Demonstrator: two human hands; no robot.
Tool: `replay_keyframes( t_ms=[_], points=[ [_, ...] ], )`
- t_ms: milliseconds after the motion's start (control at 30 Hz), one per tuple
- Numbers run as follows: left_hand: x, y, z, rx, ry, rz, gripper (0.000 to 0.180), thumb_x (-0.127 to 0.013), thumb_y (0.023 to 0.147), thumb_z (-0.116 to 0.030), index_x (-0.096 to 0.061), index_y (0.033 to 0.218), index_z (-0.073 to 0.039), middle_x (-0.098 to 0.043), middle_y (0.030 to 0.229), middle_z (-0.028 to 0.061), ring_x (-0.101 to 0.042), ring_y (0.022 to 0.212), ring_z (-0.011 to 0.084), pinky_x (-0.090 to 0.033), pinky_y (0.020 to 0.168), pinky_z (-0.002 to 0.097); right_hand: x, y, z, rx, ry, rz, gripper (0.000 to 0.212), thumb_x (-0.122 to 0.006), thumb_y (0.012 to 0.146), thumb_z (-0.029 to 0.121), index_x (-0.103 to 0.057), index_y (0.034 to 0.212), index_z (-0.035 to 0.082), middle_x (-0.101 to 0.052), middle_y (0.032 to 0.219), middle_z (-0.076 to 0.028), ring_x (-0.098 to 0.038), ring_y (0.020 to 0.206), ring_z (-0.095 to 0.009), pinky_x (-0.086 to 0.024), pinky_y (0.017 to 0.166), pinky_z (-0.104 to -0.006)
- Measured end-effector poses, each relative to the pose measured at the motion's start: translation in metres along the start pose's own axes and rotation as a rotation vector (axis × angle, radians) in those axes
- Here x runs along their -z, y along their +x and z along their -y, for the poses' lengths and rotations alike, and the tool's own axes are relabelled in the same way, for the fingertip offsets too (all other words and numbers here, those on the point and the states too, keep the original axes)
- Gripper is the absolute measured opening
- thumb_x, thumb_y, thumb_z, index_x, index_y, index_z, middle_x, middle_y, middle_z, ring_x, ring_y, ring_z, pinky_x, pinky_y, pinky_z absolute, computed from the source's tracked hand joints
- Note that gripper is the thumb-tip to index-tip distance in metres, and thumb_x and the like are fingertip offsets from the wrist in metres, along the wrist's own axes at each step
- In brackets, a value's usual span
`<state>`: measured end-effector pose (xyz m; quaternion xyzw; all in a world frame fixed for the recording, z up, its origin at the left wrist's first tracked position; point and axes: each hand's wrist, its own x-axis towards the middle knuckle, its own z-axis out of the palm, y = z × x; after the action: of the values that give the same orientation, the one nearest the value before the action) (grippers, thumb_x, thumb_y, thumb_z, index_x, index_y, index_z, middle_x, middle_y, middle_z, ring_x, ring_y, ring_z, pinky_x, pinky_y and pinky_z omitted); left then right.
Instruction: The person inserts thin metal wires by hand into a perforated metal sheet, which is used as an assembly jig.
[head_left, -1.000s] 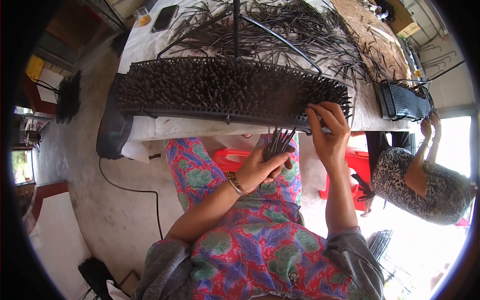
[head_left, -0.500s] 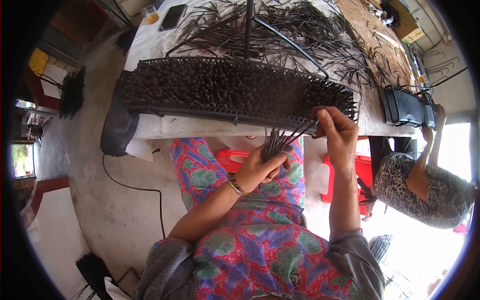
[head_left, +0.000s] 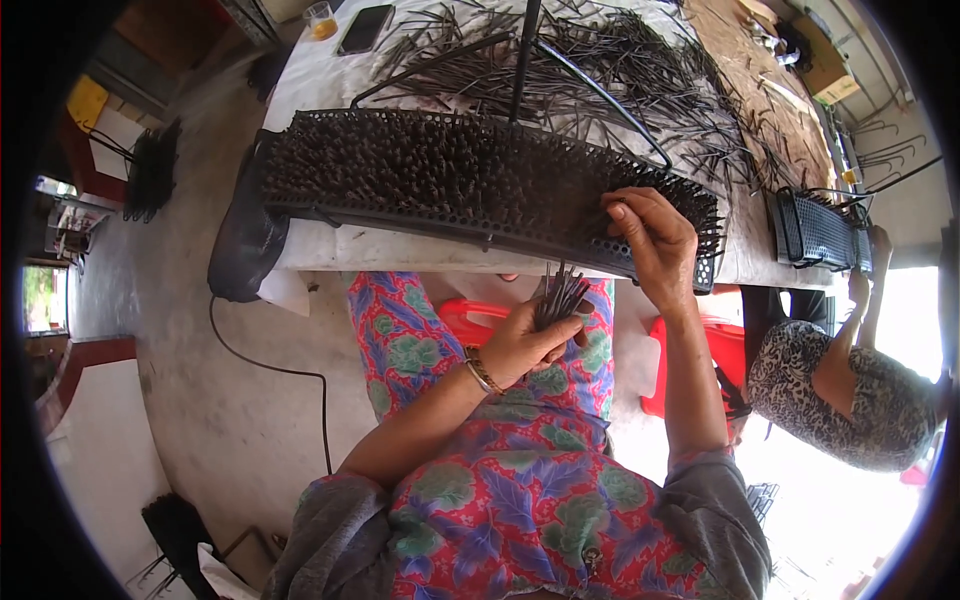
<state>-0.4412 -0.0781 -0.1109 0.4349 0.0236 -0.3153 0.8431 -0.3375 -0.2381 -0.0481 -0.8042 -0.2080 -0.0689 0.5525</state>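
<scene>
My left hand (head_left: 532, 345) is closed round a bundle of thin dark sticks (head_left: 562, 298), whose ends point up toward the table edge. Above and to the right, my right hand (head_left: 658, 250) is pinched over the front edge of a long black perforated rack (head_left: 420, 230). Whatever sits between those fingertips is too small or hidden to make out. Short dark stick ends crowd most of the rack's holes. Bare holes show along its front right part, by my right hand.
Loose dark sticks (head_left: 640, 60) lie heaped behind the rack, around its black metal stand (head_left: 525, 60). A phone (head_left: 366, 30) and a glass (head_left: 321, 22) stand at the far left. On the right, a co-worker (head_left: 845, 390) handles another rack (head_left: 825, 232).
My right hand has risen from the rack's lower edge onto its holes, away from the bundle. The sticks that stretched between both hands no longer show there. My left hand stays low.
</scene>
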Motion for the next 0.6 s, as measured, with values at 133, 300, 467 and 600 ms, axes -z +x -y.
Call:
replay_keyframes(
  t_ms=[133,300,467,600],
  points=[
    [-0.006,0.000,-0.003,-0.005,-0.033,-0.053,0.015,-0.057,0.092,-0.021,-0.056,0.094,-0.006,-0.047,0.060,-0.0036,-0.036,0.046,0.0009,-0.022,0.037,0.0183,-0.011,-0.009,0.001,-0.038,-0.082,-0.116,0.013,-0.063,0.084,0.006,-0.066,0.094,-0.001,-0.064,0.088,-0.009,-0.059,0.064,-0.011,-0.047,0.057,-0.0226],
    [-0.010,0.001,-0.002,-0.025,-0.040,-0.073,0.016,-0.056,0.092,-0.020,-0.055,0.094,-0.005,-0.047,0.060,-0.0032,-0.036,0.046,0.0007,-0.023,0.037,0.0184,-0.020,-0.017,-0.006,-0.010,-0.145,-0.242,0.013,-0.066,0.082,0.006,-0.067,0.093,-0.001,-0.064,0.086,-0.010,-0.060,0.066,-0.014,-0.048,0.058,-0.0251],
    [-0.006,0.002,0.001,-0.012,-0.025,-0.025,0.015,-0.056,0.092,-0.020,-0.055,0.095,-0.005,-0.047,0.060,-0.0037,-0.036,0.046,0.0008,-0.023,0.037,0.0184,-0.020,-0.017,-0.005,0.238,-0.326,-0.121,0.014,-0.069,0.077,0.003,-0.067,0.090,-0.001,-0.064,0.087,-0.012,-0.063,0.072,-0.022,-0.049,0.062,-0.0300],
    [-0.007,0.002,-0.001,-0.007,-0.025,-0.023,0.016,-0.057,0.091,-0.020,-0.055,0.095,-0.006,-0.046,0.060,-0.0044,-0.035,0.046,0.0014,-0.023,0.037,0.0184,-0.021,-0.011,0.003,0.200,-0.288,-0.100,0.014,-0.069,0.076,0.003,-0.067,0.089,-0.001,-0.064,0.086,-0.012,-0.063,0.071,-0.024,-0.050,0.062,-0.0310]
  ],
)
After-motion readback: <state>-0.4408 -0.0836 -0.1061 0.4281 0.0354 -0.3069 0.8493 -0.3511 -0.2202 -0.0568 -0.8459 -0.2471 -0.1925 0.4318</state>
